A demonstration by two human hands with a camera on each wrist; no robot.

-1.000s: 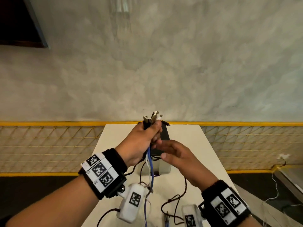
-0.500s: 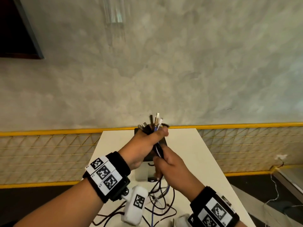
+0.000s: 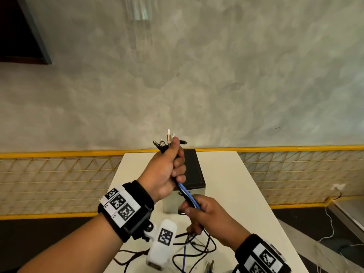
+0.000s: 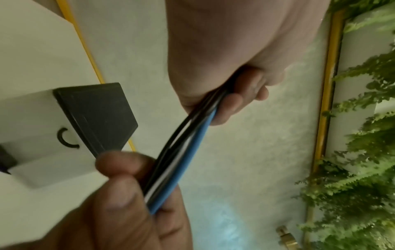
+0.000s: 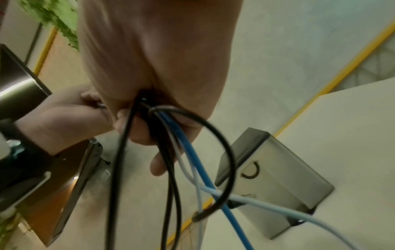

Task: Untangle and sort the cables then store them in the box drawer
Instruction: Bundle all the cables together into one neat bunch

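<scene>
A bundle of cables [image 3: 184, 191], black, white and blue, runs taut between my two hands above the white table [image 3: 232, 186]. My left hand [image 3: 175, 164] grips the bundle's upper end in a fist, and several connector plugs [image 3: 167, 139] stick out above it. My right hand [image 3: 195, 209] grips the same bundle lower down and nearer to me. In the left wrist view the cables [image 4: 183, 152] pass from the left fist to the right hand's thumb [image 4: 119, 162]. Below the right hand [image 5: 153, 108] the cables [image 5: 192, 160] hang loose. The box [image 3: 194, 170], with a dark top and pale front, stands behind my hands.
Loose black and blue cable loops [image 3: 199, 251] lie on the table's near end. A yellow mesh railing [image 3: 59, 174] runs behind the table before a grey wall. Thin wires [image 3: 331, 225] trail on the floor at the right.
My right hand closed on the bundle just under my left hand, then slid down it toward me, drawing the cables straight. My left hand kept its grip near the plugs.
</scene>
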